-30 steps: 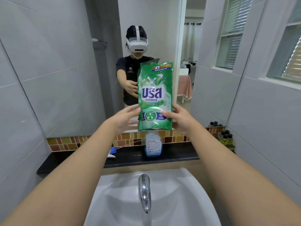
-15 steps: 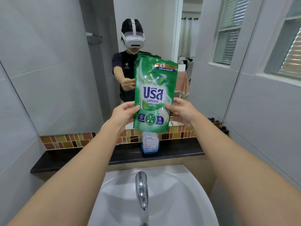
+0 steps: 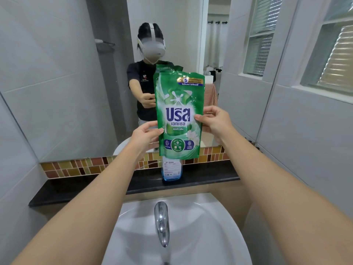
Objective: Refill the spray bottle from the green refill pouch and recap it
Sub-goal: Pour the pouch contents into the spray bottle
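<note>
Above the sink [image 3: 191, 226] | left hand [image 3: 146, 135], right hand [image 3: 214, 122] | both grasping upright green pouch [image 3: 178, 115]

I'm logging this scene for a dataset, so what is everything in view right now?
refill pouch: one, green, upright, held in the air above the bottle
spray bottle: one, clear with blue liquid low down, on the ledge, top hidden by the pouch
ledge: one, black, behind the sink
sink: one, white, bottom centre
tap: one, chrome, over the sink
mirror: one, on the wall
left hand: gripping the pouch's left edge
right hand: gripping its right edge
</note>
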